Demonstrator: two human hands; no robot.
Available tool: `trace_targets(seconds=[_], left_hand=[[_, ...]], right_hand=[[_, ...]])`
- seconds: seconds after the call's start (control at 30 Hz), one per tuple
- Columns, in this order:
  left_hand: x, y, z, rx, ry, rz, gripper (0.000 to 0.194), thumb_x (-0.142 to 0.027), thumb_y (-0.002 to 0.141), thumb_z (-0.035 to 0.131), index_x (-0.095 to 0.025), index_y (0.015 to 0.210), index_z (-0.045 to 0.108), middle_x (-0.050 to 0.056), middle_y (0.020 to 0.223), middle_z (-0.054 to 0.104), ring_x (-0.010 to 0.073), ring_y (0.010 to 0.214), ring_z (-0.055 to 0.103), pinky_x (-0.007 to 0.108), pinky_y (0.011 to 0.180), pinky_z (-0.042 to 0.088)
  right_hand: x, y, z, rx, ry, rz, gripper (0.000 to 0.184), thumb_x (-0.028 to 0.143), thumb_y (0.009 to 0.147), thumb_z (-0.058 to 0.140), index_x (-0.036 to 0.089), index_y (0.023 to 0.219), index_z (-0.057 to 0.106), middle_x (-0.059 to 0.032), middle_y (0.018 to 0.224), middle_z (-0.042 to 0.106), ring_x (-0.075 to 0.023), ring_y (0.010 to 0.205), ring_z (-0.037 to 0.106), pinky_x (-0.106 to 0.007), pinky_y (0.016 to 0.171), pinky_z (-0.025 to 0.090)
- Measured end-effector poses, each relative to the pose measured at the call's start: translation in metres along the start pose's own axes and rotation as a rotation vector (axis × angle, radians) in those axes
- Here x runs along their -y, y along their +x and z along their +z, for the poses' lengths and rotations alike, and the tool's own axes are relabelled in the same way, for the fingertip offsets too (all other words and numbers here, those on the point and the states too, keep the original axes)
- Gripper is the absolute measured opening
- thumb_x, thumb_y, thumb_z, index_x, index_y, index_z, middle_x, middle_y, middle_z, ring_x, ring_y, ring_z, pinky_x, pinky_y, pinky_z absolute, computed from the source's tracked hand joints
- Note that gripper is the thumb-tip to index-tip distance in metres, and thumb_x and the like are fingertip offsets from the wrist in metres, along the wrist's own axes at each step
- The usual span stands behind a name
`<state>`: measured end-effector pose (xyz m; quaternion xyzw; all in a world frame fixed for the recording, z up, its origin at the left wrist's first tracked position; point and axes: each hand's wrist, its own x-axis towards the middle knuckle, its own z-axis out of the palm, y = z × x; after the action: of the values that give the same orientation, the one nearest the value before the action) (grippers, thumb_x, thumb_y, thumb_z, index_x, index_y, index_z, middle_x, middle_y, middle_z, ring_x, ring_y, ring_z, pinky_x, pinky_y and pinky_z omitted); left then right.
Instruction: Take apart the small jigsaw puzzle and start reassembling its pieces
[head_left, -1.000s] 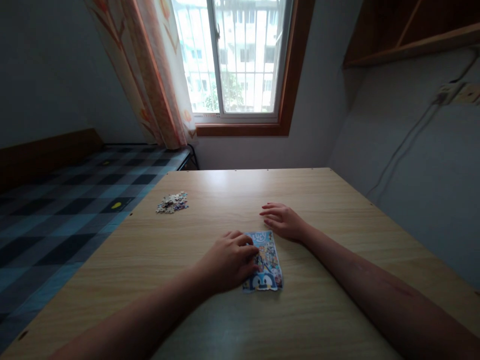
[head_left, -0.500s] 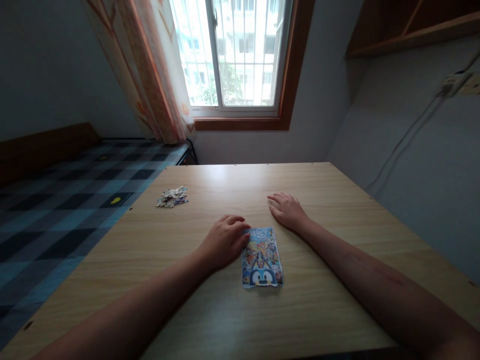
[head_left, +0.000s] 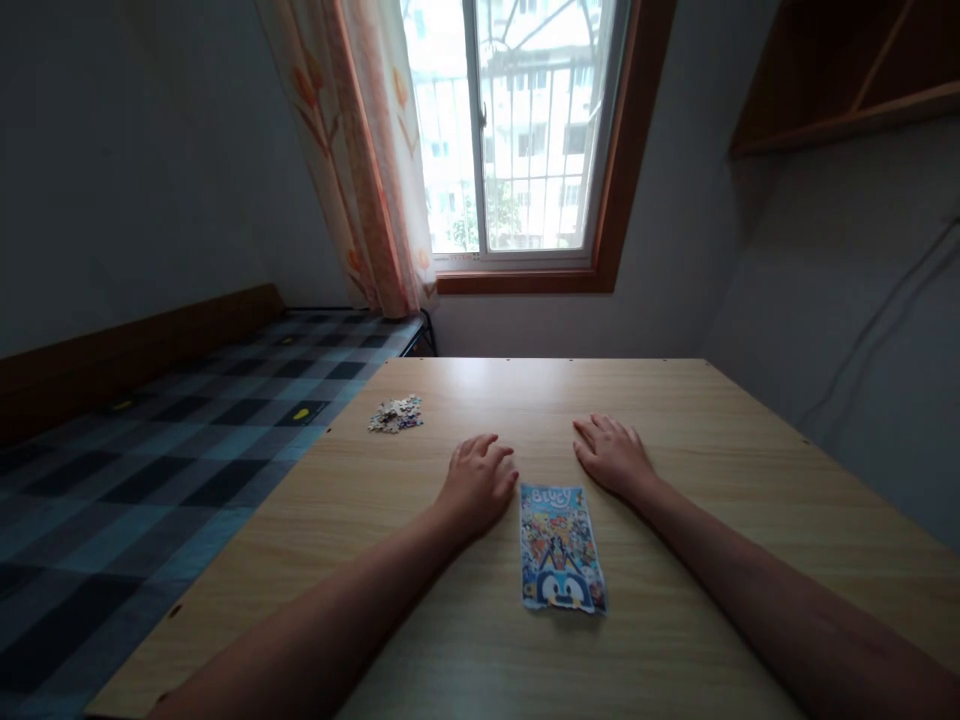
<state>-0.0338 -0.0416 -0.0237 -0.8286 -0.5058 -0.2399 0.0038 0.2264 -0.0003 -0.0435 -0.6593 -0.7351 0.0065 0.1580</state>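
Observation:
A colourful cartoon puzzle picture (head_left: 561, 546) lies flat on the wooden table (head_left: 675, 420), between my forearms. My left hand (head_left: 478, 483) rests palm down just left of its top edge, fingers spread, holding nothing. My right hand (head_left: 611, 455) lies flat on the table just beyond the picture's top right corner, fingers stretched out and empty. A small heap of loose puzzle pieces (head_left: 395, 413) sits further away on the left side of the table, out of reach of both hands.
A bed with a blue and black checked cover (head_left: 150, 440) runs along the table's left edge. Behind the table are a window (head_left: 525, 130) and an orange patterned curtain (head_left: 360, 150). A wooden shelf (head_left: 847, 80) hangs on the right wall.
My left hand has slid off the picture to its left and opened flat. My right hand has turned to point forward. The camera view shifted to the left.

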Motion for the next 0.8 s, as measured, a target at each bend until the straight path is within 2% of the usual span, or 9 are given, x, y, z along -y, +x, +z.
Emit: trace_targets(seconds=[0.13,0.23,0.37,0.5,0.57,0.63,0.7,0.8], left_hand=[[0.007,0.002,0.007,0.012,0.121,-0.046,0.042,-0.037,0.087,0.059,-0.022,0.126,0.060,0.015,0.144,0.050,0.0332,0.136,0.040,0.061,0.113,0.026],[0.026,0.010,0.005,0.014,0.195,-0.109,0.047,-0.042,0.090,0.052,-0.022,0.133,0.056,0.016,0.150,0.044,0.0344,0.142,0.032,0.064,0.116,0.017],[0.079,0.028,-0.010,-0.026,0.328,-0.248,0.053,-0.045,0.091,0.047,-0.021,0.137,0.053,0.016,0.154,0.038,0.0354,0.144,0.027,0.062,0.117,0.010],[0.139,0.040,-0.029,-0.019,0.399,-0.465,0.059,-0.053,0.093,0.037,-0.018,0.139,0.051,0.018,0.154,0.037,0.0372,0.144,0.025,0.065,0.114,0.014],[0.163,0.044,-0.036,-0.028,0.394,-0.525,0.062,-0.057,0.094,0.033,-0.018,0.139,0.051,0.018,0.154,0.038,0.0373,0.143,0.027,0.065,0.112,0.017],[0.181,0.049,-0.041,-0.006,0.357,-0.573,0.064,-0.058,0.095,0.027,-0.019,0.139,0.051,0.016,0.151,0.043,0.0353,0.139,0.034,0.061,0.112,0.022],[0.194,0.056,-0.043,0.024,0.314,-0.580,0.063,-0.057,0.095,0.024,-0.019,0.139,0.052,0.013,0.147,0.049,0.0307,0.135,0.040,0.051,0.112,0.027],[0.204,0.064,-0.043,0.089,0.266,-0.509,0.063,-0.054,0.095,0.022,-0.020,0.137,0.054,0.008,0.144,0.053,0.0252,0.132,0.046,0.038,0.110,0.032]], right_hand=[[0.001,0.000,0.000,0.003,0.003,0.005,0.046,0.040,0.094,0.043,0.023,0.134,0.059,-0.0140,0.147,0.049,-0.0327,0.136,0.040,-0.055,0.110,0.027],[-0.001,0.002,0.003,0.000,0.011,0.002,0.046,0.042,0.095,0.042,0.024,0.134,0.058,-0.0135,0.147,0.050,-0.0321,0.136,0.040,-0.054,0.110,0.027],[-0.002,0.004,0.006,-0.032,0.045,0.026,0.049,0.046,0.099,0.034,0.024,0.138,0.054,-0.0140,0.149,0.047,-0.0309,0.139,0.038,-0.053,0.112,0.026],[-0.003,0.004,0.007,-0.021,0.079,0.021,0.051,0.046,0.101,0.029,0.024,0.140,0.052,-0.0138,0.151,0.045,-0.0314,0.141,0.036,-0.056,0.112,0.024],[-0.003,0.004,0.008,-0.011,0.082,0.018,0.051,0.046,0.101,0.028,0.025,0.141,0.052,-0.0131,0.151,0.044,-0.0315,0.141,0.035,-0.058,0.113,0.023],[-0.003,0.005,0.009,-0.003,0.081,0.016,0.050,0.046,0.101,0.028,0.025,0.140,0.052,-0.0126,0.152,0.043,-0.0317,0.142,0.035,-0.059,0.113,0.022],[-0.003,0.006,0.010,0.000,0.081,0.011,0.050,0.047,0.101,0.028,0.026,0.140,0.052,-0.0125,0.152,0.044,-0.0318,0.141,0.035,-0.060,0.113,0.021],[-0.003,0.007,0.012,0.004,0.084,0.000,0.050,0.047,0.101,0.028,0.026,0.140,0.052,-0.0126,0.151,0.045,-0.0320,0.141,0.036,-0.062,0.112,0.019]])
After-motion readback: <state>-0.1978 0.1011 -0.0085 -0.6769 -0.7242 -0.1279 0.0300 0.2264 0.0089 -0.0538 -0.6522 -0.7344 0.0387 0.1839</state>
